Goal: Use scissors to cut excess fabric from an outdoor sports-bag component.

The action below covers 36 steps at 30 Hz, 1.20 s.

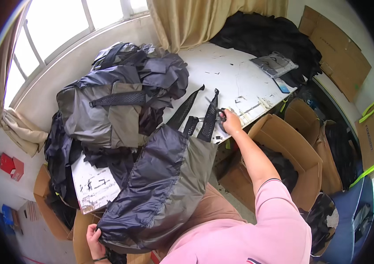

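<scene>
A navy and grey nylon bag [158, 176] lies across my lap and the table edge. My left hand [93, 242] is closed on its lower left corner, fingers partly hidden by the fabric. Black mesh straps [207, 123] stretch from the bag's far end onto the white table. Beside the strap tips, my right hand [232, 123] grips dark-handled scissors [222, 115]; their blades are hard to make out against the strap.
A heap of similar grey and navy bags [103, 101] covers the table's left. At the back lie black fabric [266, 39], a clear plastic packet [275, 64] and a phone [281, 86]. Open cardboard boxes [299, 154] crowd the right; another box [46, 193] stands at left.
</scene>
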Motion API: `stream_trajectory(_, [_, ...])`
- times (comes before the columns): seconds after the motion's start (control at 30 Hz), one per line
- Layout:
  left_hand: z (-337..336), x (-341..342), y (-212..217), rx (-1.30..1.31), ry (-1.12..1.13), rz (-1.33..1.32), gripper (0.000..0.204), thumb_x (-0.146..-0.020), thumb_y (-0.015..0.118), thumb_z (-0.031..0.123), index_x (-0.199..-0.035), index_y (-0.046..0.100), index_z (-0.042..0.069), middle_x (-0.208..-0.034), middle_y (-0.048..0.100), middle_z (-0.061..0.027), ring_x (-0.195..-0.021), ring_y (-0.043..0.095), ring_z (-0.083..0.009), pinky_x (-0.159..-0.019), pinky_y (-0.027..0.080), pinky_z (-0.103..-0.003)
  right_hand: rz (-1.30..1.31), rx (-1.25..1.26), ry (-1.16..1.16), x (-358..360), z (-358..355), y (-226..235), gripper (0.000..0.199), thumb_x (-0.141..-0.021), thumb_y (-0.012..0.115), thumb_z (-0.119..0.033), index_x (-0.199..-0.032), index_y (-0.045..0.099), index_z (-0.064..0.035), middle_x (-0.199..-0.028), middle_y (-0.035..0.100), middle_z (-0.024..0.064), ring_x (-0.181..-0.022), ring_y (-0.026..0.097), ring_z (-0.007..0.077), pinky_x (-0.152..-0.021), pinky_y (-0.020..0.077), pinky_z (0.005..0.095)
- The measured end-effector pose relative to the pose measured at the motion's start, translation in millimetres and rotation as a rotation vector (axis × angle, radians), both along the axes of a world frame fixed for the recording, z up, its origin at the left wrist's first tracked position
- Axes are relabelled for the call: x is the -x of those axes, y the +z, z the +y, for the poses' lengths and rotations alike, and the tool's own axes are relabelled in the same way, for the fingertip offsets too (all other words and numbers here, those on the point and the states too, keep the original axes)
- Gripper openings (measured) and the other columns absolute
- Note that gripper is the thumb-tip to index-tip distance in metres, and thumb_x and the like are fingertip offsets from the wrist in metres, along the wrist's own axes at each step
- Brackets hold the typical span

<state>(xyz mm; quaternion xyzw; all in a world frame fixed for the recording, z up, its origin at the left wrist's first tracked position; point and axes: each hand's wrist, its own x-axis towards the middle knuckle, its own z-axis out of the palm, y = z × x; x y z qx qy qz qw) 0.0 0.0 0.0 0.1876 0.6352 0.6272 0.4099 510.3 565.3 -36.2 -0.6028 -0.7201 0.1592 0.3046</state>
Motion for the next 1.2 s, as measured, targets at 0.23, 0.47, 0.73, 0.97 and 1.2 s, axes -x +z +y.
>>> stream_trajectory(0.23, [25,-57,57,0.156,0.123,0.042,0.027,-0.092,0.062,0.006,-0.118,0.06,-0.001,-0.112,0.061,-0.0069,-0.107,0.056,-0.0197,-0.096,0.043,-0.033,-0.074,-0.072,0.07,-1,-1,11,0.026,-0.073,0.078,-0.017,-0.093,0.062,-0.0136,-0.087,0.066,0.0151,-0.086,0.064,0.0379,-0.074,0.0504,0.0474])
stream_trajectory(0.47, [31,-54,60,0.2,0.099,0.08,0.032,-0.093,0.062,0.01,-0.123,0.059,-0.002,-0.117,0.061,-0.0083,-0.11,0.055,-0.0212,-0.099,0.042,-0.034,-0.189,0.006,-0.329,-84,26,22,0.028,-0.076,0.08,-0.022,-0.094,0.061,-0.0117,-0.09,0.071,0.0116,-0.09,0.068,0.0319,-0.076,0.0528,0.0451])
stream_trajectory(0.73, [40,-38,62,0.19,-0.106,0.243,0.047,-0.077,0.066,-0.001,-0.123,0.058,-0.006,-0.111,0.067,-0.0102,-0.1,0.064,-0.0189,-0.094,0.049,-0.031,-0.052,-0.136,-0.001,-20,20,67,0.028,-0.076,0.076,-0.012,-0.098,0.058,-0.0099,-0.091,0.069,0.013,-0.087,0.067,0.0368,-0.073,0.0515,0.0467])
stream_trajectory(0.97, [43,-53,78,0.07,-0.078,0.148,0.045,-0.078,0.072,-0.002,-0.121,0.06,-0.003,-0.11,0.069,-0.009,-0.098,0.066,-0.016,-0.091,0.051,-0.029,-0.024,-0.063,0.885,149,-43,82,0.036,-0.073,0.072,-0.007,-0.106,0.059,-0.0124,-0.096,0.07,0.0084,-0.094,0.066,0.0344,-0.082,0.0493,0.0436])
stream_trajectory(1.2, [22,-68,98,-0.024,-0.091,0.208,0.039,-0.077,0.07,-0.008,-0.115,0.064,-0.001,-0.103,0.071,-0.0059,-0.091,0.067,-0.0128,-0.086,0.051,-0.026,-0.195,0.121,0.842,222,-39,47,0.026,-0.079,0.068,-0.015,-0.103,0.059,-0.0099,-0.099,0.069,0.0166,-0.1,0.065,0.0374,-0.08,0.0499,0.0466])
